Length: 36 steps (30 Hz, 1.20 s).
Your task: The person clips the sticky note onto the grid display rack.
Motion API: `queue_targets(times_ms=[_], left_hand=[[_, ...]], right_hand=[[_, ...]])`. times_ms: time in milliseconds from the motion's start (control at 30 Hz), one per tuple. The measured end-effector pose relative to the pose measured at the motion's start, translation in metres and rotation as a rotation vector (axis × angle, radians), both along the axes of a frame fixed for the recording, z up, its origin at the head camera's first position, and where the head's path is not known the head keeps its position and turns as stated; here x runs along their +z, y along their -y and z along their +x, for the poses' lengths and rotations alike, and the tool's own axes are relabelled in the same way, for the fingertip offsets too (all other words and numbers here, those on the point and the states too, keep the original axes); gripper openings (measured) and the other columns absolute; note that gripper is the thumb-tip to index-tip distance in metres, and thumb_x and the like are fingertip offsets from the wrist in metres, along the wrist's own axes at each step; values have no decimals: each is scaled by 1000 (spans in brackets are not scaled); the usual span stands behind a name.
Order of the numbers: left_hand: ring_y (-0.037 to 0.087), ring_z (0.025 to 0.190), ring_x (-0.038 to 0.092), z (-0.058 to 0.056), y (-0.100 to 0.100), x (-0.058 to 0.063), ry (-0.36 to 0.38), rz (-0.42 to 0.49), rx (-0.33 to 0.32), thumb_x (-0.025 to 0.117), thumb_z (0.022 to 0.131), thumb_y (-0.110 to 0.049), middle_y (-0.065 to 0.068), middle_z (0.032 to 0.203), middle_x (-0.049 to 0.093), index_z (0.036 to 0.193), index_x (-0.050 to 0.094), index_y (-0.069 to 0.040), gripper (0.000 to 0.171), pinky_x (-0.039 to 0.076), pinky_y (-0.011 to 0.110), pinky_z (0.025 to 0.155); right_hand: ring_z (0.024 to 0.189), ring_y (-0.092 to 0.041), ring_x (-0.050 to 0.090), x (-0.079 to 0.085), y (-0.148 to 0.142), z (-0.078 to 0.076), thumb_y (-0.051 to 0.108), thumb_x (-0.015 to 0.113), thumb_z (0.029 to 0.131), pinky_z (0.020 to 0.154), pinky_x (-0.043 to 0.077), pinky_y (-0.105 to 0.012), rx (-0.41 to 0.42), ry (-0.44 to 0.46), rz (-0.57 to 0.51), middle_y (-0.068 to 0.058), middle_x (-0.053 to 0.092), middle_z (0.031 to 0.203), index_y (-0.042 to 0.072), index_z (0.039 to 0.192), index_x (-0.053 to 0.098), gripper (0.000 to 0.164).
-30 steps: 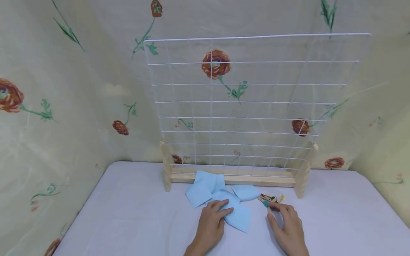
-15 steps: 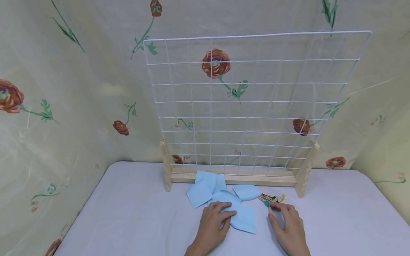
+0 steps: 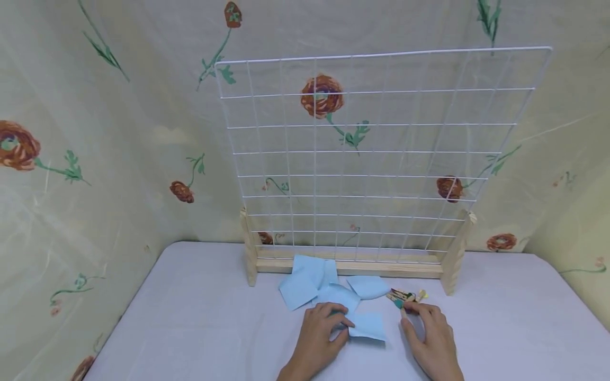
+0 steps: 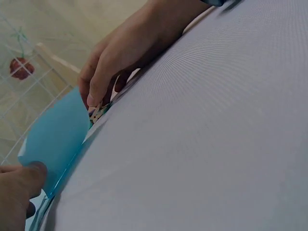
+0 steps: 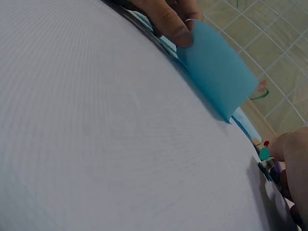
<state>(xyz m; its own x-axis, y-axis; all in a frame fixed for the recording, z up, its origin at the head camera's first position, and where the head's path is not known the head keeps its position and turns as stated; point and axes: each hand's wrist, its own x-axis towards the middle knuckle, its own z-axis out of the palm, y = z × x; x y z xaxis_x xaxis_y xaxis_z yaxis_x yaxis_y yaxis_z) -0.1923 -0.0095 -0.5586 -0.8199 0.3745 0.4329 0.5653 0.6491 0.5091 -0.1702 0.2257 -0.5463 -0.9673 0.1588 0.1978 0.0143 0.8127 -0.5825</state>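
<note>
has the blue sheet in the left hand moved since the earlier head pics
Yes. Judged against the stand in the head view, the blue sheet has shifted right, towards the right hand.

The sheets [image 3: 297, 290] are plain light blue. The clothespins [image 3: 399, 297] show tan wood with touches of green, red and yellow. White wire grid [image 3: 314, 152], pale blond stand [image 3: 352, 268]; lavender-white table [image 3: 190, 307]; cream backdrop [image 3: 143, 106] printed with rust-brown flowers [image 3: 16, 145] and green stems [image 3: 53, 168].
</note>
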Motion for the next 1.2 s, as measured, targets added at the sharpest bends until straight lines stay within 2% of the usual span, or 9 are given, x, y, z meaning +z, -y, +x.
queue_targets(times_ms=[367, 567, 767, 933, 1067, 1200], left_hand=[[-3, 92, 61, -1, -1, 4, 66, 162, 2, 66, 85, -18, -17, 93, 67, 92, 67, -26, 11, 38, 29, 85], [-3, 86, 60, -3, 0, 2, 82, 235, -1, 65, 86, -21, -17, 88, 69, 91, 67, -25, 7, 39, 28, 84], [-1, 81, 60, -4, 3, 3, 144, 396, -7, 62, 90, -25, -10, 84, 69, 92, 67, -20, 7, 45, 24, 80], [1, 80, 59, -4, 5, 7, 245, 501, 29, 60, 92, -29, -6, 86, 68, 94, 67, -18, 14, 51, 23, 75], [1, 78, 57, -4, 5, 9, 271, 531, 60, 60, 92, -30, -5, 86, 68, 96, 67, -17, 16, 51, 22, 74], [2, 74, 56, -4, 5, 10, 295, 551, 58, 61, 91, -27, -3, 86, 66, 102, 66, -15, 17, 50, 20, 69]], right_hand=[[115, -34, 44, -1, -3, 1, 17, 62, 87, 91, 33, -54, 5, -14, 6, -16, 49, 120, 8, 122, 54, 36], [116, -34, 43, 0, -3, 0, 18, 63, 87, 92, 33, -54, 16, 1, 7, -16, 48, 121, 8, 121, 55, 36], [116, -35, 43, 0, -2, 0, 17, 63, 87, 94, 32, -55, 24, 18, 14, -15, 51, 121, 8, 122, 55, 37], [114, -34, 44, -1, -2, 1, 15, 65, 86, 92, 32, -53, 35, -13, 24, -13, 57, 116, 9, 122, 55, 38], [110, -32, 49, -2, -3, 0, 11, 67, 84, 89, 33, -53, 47, -63, 11, -9, 63, 107, 10, 118, 58, 36], [107, -31, 53, -2, -6, 1, 7, 67, 83, 89, 33, -53, 62, -109, -32, -7, 65, 103, 11, 115, 60, 33]])
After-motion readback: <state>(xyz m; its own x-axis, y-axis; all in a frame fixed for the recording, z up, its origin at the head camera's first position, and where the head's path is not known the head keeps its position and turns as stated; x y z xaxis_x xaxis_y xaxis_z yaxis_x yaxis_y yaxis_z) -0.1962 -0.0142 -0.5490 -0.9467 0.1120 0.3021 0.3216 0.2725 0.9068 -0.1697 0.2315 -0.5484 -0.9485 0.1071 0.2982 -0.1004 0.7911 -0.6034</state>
